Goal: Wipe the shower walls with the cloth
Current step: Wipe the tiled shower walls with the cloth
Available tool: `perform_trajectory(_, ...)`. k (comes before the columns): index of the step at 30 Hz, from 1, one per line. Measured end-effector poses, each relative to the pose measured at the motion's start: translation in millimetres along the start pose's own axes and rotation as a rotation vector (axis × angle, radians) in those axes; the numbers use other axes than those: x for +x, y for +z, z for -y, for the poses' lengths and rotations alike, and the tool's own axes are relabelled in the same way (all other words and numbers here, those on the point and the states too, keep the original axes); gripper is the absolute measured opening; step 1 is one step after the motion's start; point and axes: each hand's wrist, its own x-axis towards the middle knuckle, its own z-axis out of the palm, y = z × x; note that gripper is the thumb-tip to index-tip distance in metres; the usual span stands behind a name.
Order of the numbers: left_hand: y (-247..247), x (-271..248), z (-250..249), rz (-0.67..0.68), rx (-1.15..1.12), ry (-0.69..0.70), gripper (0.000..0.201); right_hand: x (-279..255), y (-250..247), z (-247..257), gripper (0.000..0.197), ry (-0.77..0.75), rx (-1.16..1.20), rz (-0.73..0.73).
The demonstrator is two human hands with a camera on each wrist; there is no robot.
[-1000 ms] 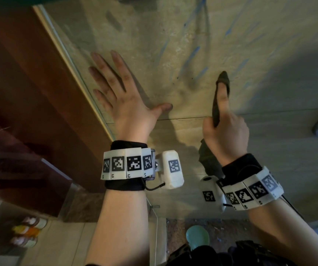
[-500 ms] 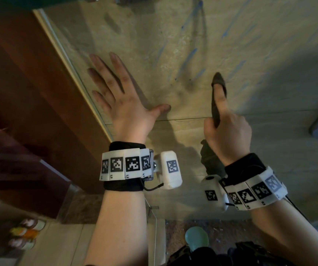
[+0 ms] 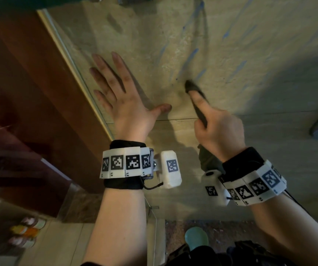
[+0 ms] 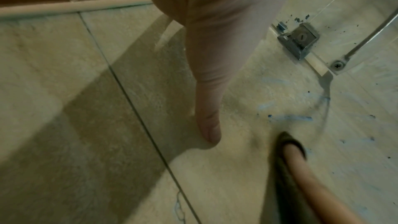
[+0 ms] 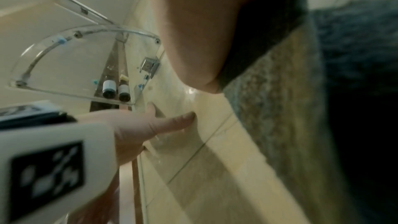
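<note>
We see the left hand (image 3: 129,104) spread wide and flat on the mottled beige tiled shower wall (image 3: 259,60), and to its right the right hand (image 3: 218,127) gripping the dark nubby cloth (image 3: 193,89) under its extended forefinger against blue-streaked tile, below a clear curved corner shelf (image 5: 71,64).

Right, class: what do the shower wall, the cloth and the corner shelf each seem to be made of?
Wall: looks like matt beige stone-look tile, with thin grout lines between slabs.
Cloth: dark, fuzzy textile, possibly microfibre; the nap shows.
Shelf: clear, glossy glass or acrylic, since the wall shows through it.
</note>
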Motion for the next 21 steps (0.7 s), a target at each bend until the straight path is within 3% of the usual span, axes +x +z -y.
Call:
perform_trajectory(3, -0.2, 0.0, 0.1, 0.003, 0.002, -0.002, 0.145, 7.5, -8.0, -6.0, 0.070, -0.045, 0.018, -0.196)
perform_trajectory(6, -0.1, -0.2, 0.7, -0.003, 0.006, 0.001, 0.146, 12.2, -12.1, -5.6, 0.071, -0.052, 0.031, -0.240)
perform_trajectory(10, -0.1, -1.3, -1.4, 0.000, 0.011, -0.007, 0.145, 5.5, -3.9, 1.6, 0.072, -0.026, 0.069, -0.143)
perform_trajectory(14, -0.4, -0.8, -1.0, 0.000, 0.016, -0.003, 0.144, -1.7, 4.0, 8.5, 0.075, 0.038, 0.036, 0.119)
perform_trajectory(16, -1.3, -0.2, -1.3, 0.003, 0.015, -0.004, 0.144, -3.3, 6.5, 7.4, 0.076, 0.031, 0.009, 0.150)
perform_trajectory(21, -1.2, -0.7, -1.0, 0.006, 0.008, -0.004, 0.145, 4.3, -0.5, -4.1, 0.072, -0.013, -0.008, -0.148)
